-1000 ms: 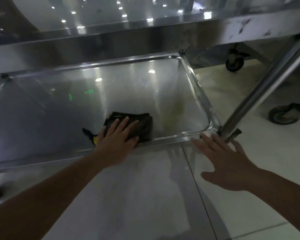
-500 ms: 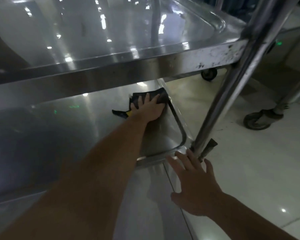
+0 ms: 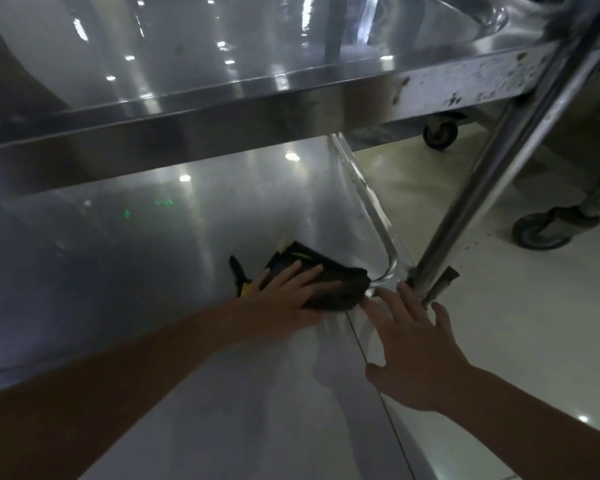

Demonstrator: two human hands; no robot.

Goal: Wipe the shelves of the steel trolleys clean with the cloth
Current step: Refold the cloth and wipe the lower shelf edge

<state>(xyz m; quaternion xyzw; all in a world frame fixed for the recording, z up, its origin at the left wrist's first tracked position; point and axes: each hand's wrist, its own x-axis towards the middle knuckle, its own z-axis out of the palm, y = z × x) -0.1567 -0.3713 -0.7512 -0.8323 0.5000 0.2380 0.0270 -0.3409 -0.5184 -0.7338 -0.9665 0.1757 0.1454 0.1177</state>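
Observation:
A dark folded cloth with a yellow trim lies in the near right corner of the trolley's lower steel shelf. My left hand presses flat on the cloth with straight fingers. My right hand is spread open just beside it, its fingertips at the shelf's front rim next to the trolley's upright leg. The upper shelf overhangs the back of the lower one.
Another trolley's castor wheels stand on the pale tiled floor at the right and further back. A small bracket sticks out at the foot of the leg. Open floor lies to the right.
My left hand has drawn the cloth from the far right edge of the lower shelf back to its near right corner. My right hand has stayed by the leg.

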